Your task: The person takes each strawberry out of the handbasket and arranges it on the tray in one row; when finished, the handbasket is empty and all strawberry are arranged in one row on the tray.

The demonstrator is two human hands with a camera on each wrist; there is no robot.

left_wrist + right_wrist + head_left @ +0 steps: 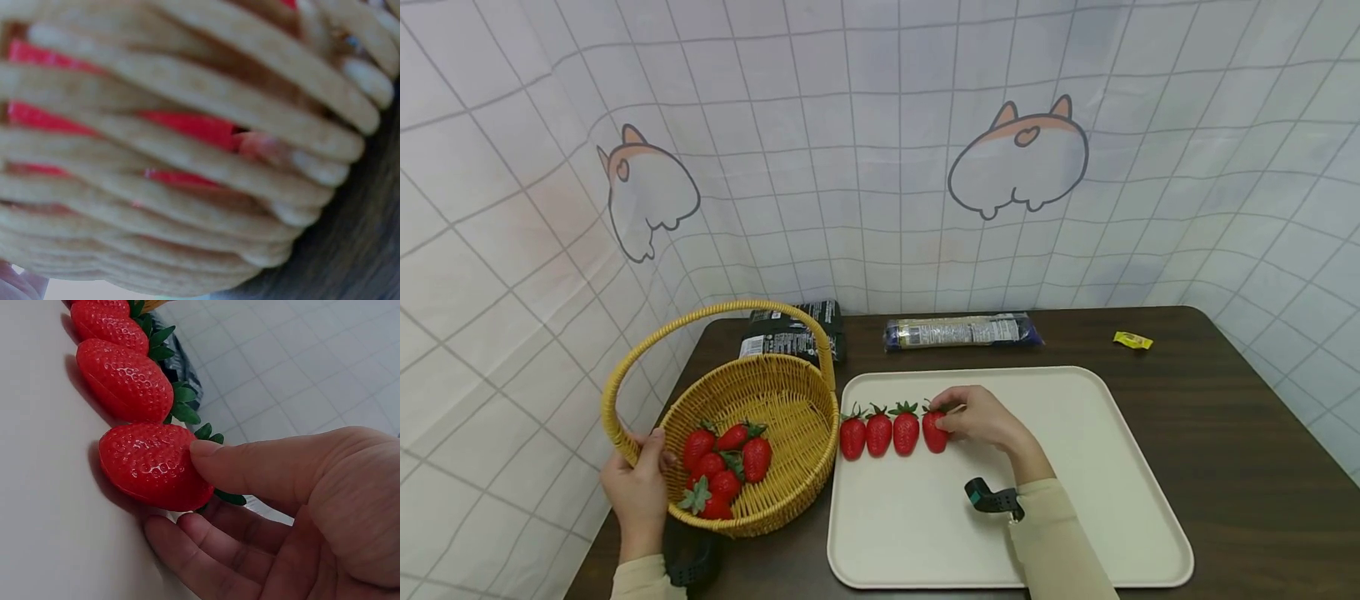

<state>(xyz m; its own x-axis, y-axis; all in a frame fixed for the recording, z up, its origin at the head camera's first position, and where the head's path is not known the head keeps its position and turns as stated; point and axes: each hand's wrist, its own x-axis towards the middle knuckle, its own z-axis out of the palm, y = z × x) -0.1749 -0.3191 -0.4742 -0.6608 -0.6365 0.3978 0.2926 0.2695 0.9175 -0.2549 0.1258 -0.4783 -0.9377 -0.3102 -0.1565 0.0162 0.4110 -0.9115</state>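
Note:
My left hand (638, 487) grips the yellow wicker basket (805, 492) at its left side, by the foot of the tall handle. The basket leans toward me, with several red strawberries (757, 460) gathered at its lower left. In the left wrist view the woven wall (187, 144) fills the frame, and red shows through its gaps. Over the cream tray (940, 525), my right hand (977, 417) pinches the rightmost strawberry (150, 465) near its green leaves, thumb on top. More strawberries (878, 433) lie in a row to its left, leaves pointing away from me.
Behind the basket sits a black package (827, 321). A long clear-and-blue packet (962, 331) lies beyond the tray, and a small yellow wrapped candy (1132, 340) is at the back right. A white gridded curtain (880, 167) hangs around the dark wooden table (1240, 467).

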